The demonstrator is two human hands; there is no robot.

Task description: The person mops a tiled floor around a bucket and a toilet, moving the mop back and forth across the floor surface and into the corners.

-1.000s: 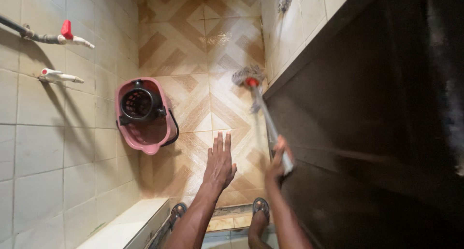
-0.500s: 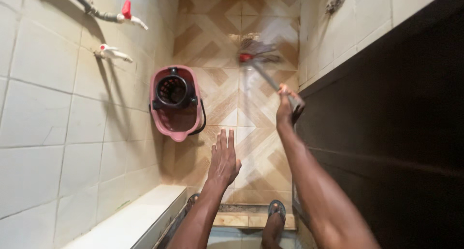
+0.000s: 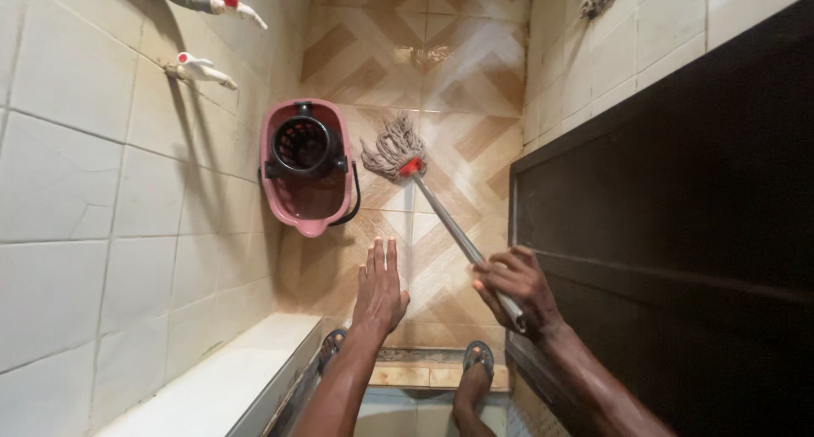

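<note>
My right hand (image 3: pixel 515 286) grips the metal handle of a string mop (image 3: pixel 394 149). The mop's grey strands and red collar rest on the patterned floor tiles, just right of a pink mop bucket (image 3: pixel 307 204) with a black wringer basket. My left hand (image 3: pixel 379 288) is held out flat in the air, fingers together, holding nothing, over the floor below the bucket. My sandalled feet (image 3: pixel 476 361) stand at a raised threshold at the bottom of the view.
White tiled wall (image 3: pixel 93 183) on the left carries two taps (image 3: pixel 222 3) and a pipe. A white ledge (image 3: pixel 220 378) sits at the lower left. A dark door (image 3: pixel 670 217) fills the right side. The floor (image 3: pixel 441 55) looks wet and shiny farther away.
The mop head has been pulled back from the far floor toward the bucket. My right hand drew back toward my body with the handle. My left hand stayed flat.
</note>
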